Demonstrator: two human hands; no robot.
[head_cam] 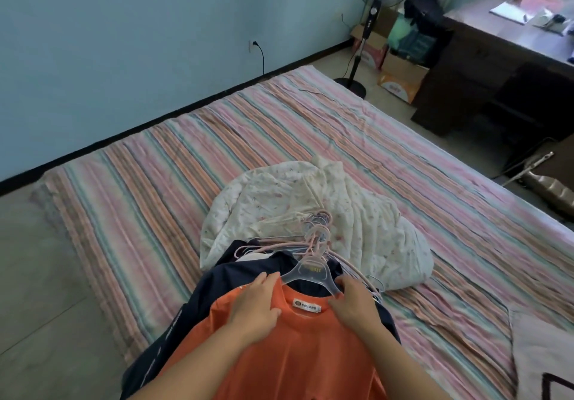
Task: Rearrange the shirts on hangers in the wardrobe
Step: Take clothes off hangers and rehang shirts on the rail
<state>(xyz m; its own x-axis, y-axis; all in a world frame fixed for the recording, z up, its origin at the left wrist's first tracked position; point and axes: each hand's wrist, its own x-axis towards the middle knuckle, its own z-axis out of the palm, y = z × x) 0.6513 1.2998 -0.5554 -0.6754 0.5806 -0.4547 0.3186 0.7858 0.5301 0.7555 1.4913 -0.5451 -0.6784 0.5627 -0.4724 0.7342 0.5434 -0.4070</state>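
Observation:
An orange shirt [289, 356] with a white neck label lies on top of a dark navy shirt [214, 281] on the striped bed. A clear plastic hanger [310, 270] sits at the orange shirt's collar. My left hand [257, 303] grips the shirt's left shoulder and my right hand [354, 303] holds the right shoulder, over the hanger's arm. Behind the clear hanger lies a bunch of several thin pink hangers [313, 238].
A crumpled white floral quilt [273, 200] lies on the striped bedsheet [155, 175] just beyond the hangers. A pale garment [546, 353] lies at the right edge. A standing fan [369, 20], cardboard boxes [400, 79] and a dark desk [497, 67] stand at the back right.

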